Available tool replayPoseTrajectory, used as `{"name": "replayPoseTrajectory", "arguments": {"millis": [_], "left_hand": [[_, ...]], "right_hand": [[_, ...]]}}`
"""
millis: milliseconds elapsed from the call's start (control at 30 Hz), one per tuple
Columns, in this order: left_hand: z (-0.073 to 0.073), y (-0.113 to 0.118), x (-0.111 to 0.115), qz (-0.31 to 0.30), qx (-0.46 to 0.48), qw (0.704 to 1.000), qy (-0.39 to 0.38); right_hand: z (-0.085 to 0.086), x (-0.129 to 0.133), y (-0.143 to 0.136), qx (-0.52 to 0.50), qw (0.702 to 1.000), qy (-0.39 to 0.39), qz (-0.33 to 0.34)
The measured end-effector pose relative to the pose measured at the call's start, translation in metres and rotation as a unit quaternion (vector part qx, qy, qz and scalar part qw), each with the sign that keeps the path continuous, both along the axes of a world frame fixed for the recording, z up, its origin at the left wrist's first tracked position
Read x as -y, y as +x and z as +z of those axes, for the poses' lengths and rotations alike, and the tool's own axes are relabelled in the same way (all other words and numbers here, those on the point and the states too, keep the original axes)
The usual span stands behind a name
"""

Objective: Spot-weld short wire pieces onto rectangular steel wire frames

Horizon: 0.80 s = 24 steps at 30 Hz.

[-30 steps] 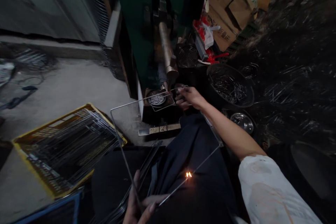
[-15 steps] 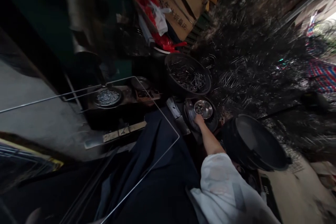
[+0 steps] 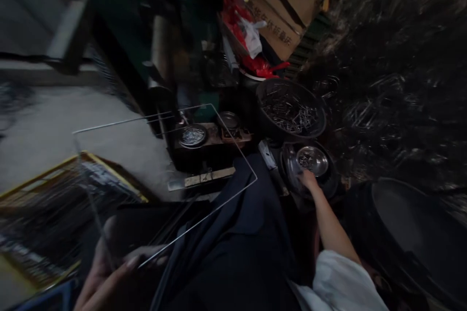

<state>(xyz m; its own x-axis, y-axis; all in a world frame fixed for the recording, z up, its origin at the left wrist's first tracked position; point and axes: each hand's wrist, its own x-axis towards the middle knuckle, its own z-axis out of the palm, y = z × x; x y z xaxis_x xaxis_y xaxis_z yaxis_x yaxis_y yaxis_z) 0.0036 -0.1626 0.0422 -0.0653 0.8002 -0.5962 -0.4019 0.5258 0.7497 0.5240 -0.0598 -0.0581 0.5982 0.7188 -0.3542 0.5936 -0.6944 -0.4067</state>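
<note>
A thin bent metal wire (image 3: 233, 197) crosses the view as a large angular frame. At the lower left, my left hand (image 3: 113, 267) grips it between thumb and fingers. On the right, my right hand (image 3: 308, 180) reaches to the near left edge of a shiny round metal bowl (image 3: 321, 161) with small metal pieces in it. That bowl stands inside a larger dark basin. The fingertips of my right hand are dim and blurred, so what they hold, if anything, is hidden.
A wide dark basin (image 3: 321, 124) of metal pieces lies beyond the bowl. A small dish of bits (image 3: 193, 136) stands beside the machine. A yellow-edged crate (image 3: 36, 180) is at left, a dark tub (image 3: 397, 214) at right, with tangled wire behind.
The view has shifted, so the scene sits further right and the yellow-edged crate shows more. My left hand has come into view with the wire. My right hand stays by the bowl.
</note>
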Motion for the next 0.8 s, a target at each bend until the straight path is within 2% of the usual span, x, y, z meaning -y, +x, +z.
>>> {"name": "replayPoseTrajectory", "arguments": {"millis": [67,133,200,300,367,433,500,567,667,800], "left_hand": [[0.000,0.001,-0.001,0.003,-0.002,1.000,0.025],[-0.004,-0.003,-0.002,-0.002,0.011,0.998,0.059],[-0.011,-0.009,-0.003,-0.005,0.024,0.995,0.092],[-0.021,-0.014,-0.004,-0.025,0.021,0.989,0.141],[-0.028,-0.015,-0.005,-0.049,0.018,0.983,0.177],[-0.034,-0.015,-0.007,-0.071,0.024,0.977,0.201],[-0.041,-0.017,-0.009,-0.080,0.040,0.974,0.208],[-0.046,-0.020,-0.010,-0.081,0.068,0.972,0.210],[-0.053,-0.025,-0.011,-0.074,0.097,0.970,0.210],[-0.058,-0.028,-0.010,-0.065,0.106,0.974,0.191]], "right_hand": [[0.024,0.010,-0.002,-0.030,0.998,0.038,0.038],[0.053,0.022,-0.006,-0.150,0.978,0.120,0.086],[0.085,0.035,-0.021,-0.230,0.957,0.136,0.110],[0.129,0.045,-0.073,-0.303,0.925,0.148,0.175],[0.144,0.038,-0.122,-0.344,0.881,0.163,0.281],[0.142,0.022,-0.172,-0.365,0.821,0.132,0.419],[0.128,0.004,-0.214,-0.340,0.772,0.116,0.525],[0.109,-0.009,-0.244,-0.267,0.736,0.120,0.611],[0.085,-0.015,-0.266,-0.146,0.702,0.134,0.684],[0.074,-0.008,-0.267,-0.095,0.685,0.147,0.707]]}}
